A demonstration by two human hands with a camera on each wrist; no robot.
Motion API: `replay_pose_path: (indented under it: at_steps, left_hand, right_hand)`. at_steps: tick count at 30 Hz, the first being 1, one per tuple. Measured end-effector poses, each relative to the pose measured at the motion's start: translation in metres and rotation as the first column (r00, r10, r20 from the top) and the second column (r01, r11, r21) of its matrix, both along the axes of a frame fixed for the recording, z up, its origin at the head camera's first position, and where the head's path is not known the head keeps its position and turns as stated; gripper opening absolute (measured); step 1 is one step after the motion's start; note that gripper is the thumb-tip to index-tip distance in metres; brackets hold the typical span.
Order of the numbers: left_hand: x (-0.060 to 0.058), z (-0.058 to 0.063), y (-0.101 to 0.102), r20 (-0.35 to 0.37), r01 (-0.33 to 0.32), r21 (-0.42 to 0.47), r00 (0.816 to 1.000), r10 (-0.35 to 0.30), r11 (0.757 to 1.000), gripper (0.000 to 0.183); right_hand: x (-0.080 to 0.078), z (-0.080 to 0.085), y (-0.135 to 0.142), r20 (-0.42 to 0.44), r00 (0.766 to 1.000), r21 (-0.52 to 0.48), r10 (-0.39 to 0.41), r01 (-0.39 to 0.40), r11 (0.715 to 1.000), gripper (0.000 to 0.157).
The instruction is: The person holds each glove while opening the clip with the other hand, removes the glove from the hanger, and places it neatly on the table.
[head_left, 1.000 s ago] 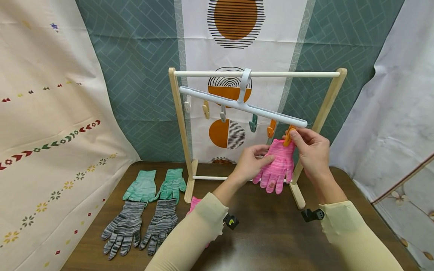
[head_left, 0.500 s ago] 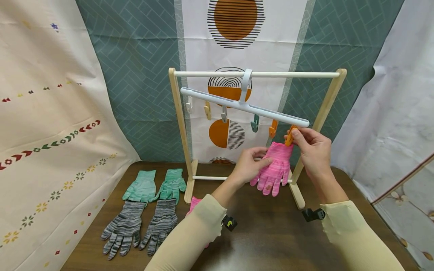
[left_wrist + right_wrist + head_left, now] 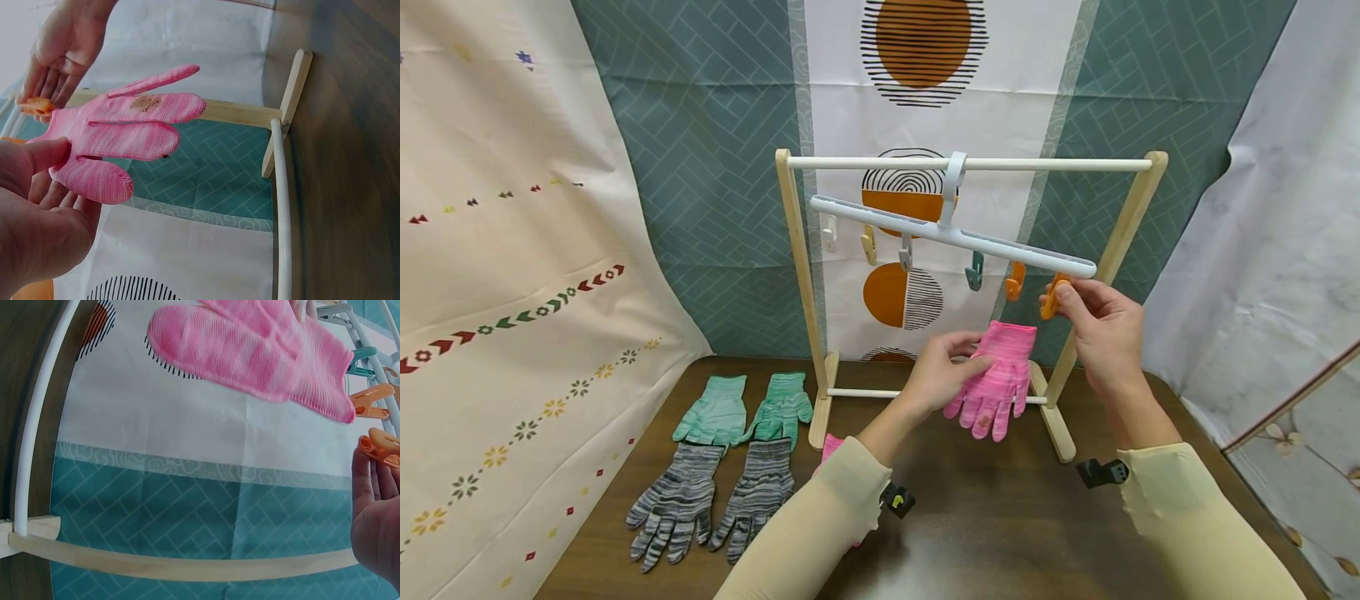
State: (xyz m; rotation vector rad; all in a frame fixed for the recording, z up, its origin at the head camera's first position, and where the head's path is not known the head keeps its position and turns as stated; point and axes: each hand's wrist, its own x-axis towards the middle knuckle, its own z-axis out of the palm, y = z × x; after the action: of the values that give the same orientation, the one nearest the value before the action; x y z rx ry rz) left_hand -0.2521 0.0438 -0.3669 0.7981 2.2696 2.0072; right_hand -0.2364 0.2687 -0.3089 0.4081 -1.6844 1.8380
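My left hand (image 3: 942, 372) pinches a pink knit glove (image 3: 1003, 379) at its side, the cuff up and the fingers hanging down. A brown stain (image 3: 145, 102) marks one glove finger in the left wrist view. My right hand (image 3: 1103, 329) pinches an orange clothespin (image 3: 1051, 302) hanging from the right end of a pale blue hanger (image 3: 917, 227). The glove's cuff is apart from this clothespin, below and to its left. Another orange clothespin (image 3: 1015, 282) hangs just above the cuff. The hanger tilts down to the right.
The hanger hooks over the white bar (image 3: 1045, 164) of a wooden-legged rack. A green clip (image 3: 975, 271) and several pale clips hang from it. On the table's left lie mint gloves (image 3: 713, 412) and grey striped gloves (image 3: 677, 500). Another pink piece (image 3: 831, 446) shows behind my left sleeve.
The pink glove has come away from the orange clothespin and moved left and down with my left hand. My right hand, the clothespin and the hanger have shifted slightly right.
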Motion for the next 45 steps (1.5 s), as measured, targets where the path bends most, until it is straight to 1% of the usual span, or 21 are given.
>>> replay_pose_path:
  at_steps: [3,8,15,18,23,27,37,45]
  left_hand:
    - [0.001,-0.002,-0.003,0.009,-0.014,-0.005,1.000,0.014,1.000,0.037]
    - [0.003,-0.005,-0.008,0.031,-0.022,0.013,0.999,0.021,1.000,0.039]
    - [0.005,-0.012,-0.014,0.049,-0.036,0.031,0.998,0.034,0.999,0.038]
    - [0.006,-0.014,-0.018,0.053,-0.040,0.034,0.998,0.038,0.999,0.038]
    - [0.007,-0.018,-0.023,0.064,-0.027,0.061,0.998,0.024,0.998,0.036]
    - [0.008,-0.022,-0.027,0.068,-0.033,0.067,0.997,0.028,0.997,0.035]
    - [0.014,-0.036,-0.039,0.107,-0.057,0.054,0.993,0.051,0.997,0.035]
    - [0.020,-0.050,-0.050,0.162,-0.061,0.073,0.986,0.048,0.995,0.036]
  right_hand:
    - [0.001,0.001,0.002,0.000,1.000,0.001,-0.003,0.003,1.000,0.026]
    - [0.002,0.000,0.005,0.019,1.000,0.028,-0.022,0.021,0.999,0.030]
    - [0.002,-0.002,0.009,0.003,1.000,0.047,-0.023,0.023,0.999,0.031]
    - [0.002,-0.003,0.011,-0.004,1.000,0.044,-0.019,0.020,0.999,0.030]
    - [0.001,-0.004,0.014,-0.007,1.000,0.035,-0.025,0.025,0.999,0.029]
    - [0.000,-0.004,0.015,-0.024,0.999,0.026,-0.027,0.028,0.999,0.029]
    - [-0.001,-0.005,0.017,-0.044,0.999,0.011,-0.016,0.017,1.000,0.032]
    - [-0.001,-0.004,0.017,-0.038,0.999,0.008,-0.026,0.026,1.000,0.031]
